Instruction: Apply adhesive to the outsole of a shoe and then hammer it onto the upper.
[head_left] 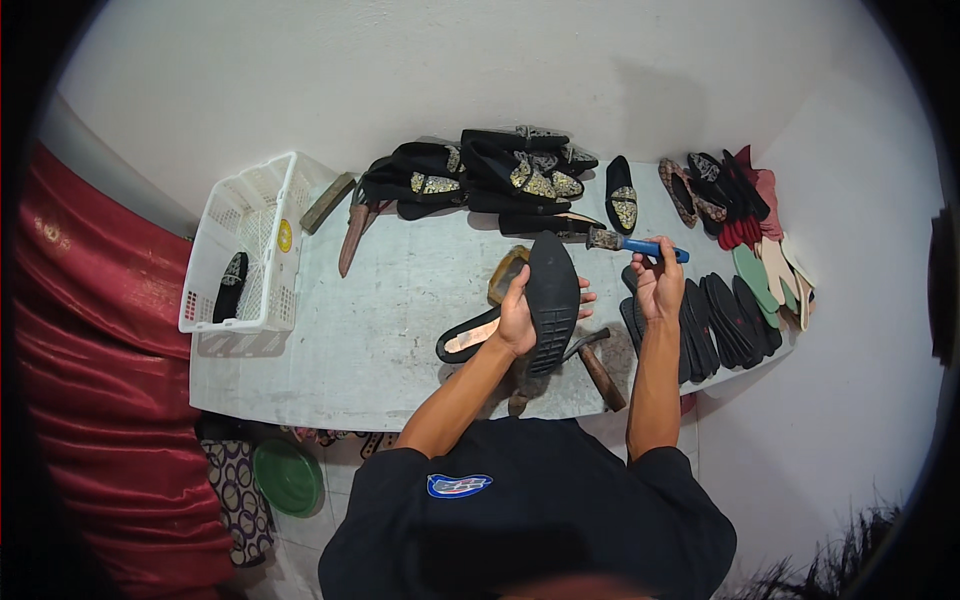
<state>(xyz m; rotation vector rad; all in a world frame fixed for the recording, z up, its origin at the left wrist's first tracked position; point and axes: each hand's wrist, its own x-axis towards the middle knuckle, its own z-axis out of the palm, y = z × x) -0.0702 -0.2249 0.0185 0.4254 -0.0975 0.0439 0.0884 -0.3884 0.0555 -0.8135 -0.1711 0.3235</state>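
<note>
My left hand (517,316) grips a black shoe sole (552,290), its thumb on the near side and fingertips showing past the far edge. The sole stands tilted above the table with a ridged heel. In my right hand (660,284) is a brush (638,246) by its blue handle; the dark, worn bristle end points left, close to the sole's tip but apart from it. Behind the sole is a yellowish-brown container (506,274), partly hidden. A black shoe with a pale insole (470,338) lies left of my left wrist, and a wooden-handled hammer (602,378) lies between my forearms.
Black shoes with glittery fronts (515,170) are piled along the wall. More black soles (715,325) lie in a row at the right, near green and cream sole pieces (765,275). A white plastic basket (240,322) stands left, beside a wooden block (328,204) and a red curtain (110,380).
</note>
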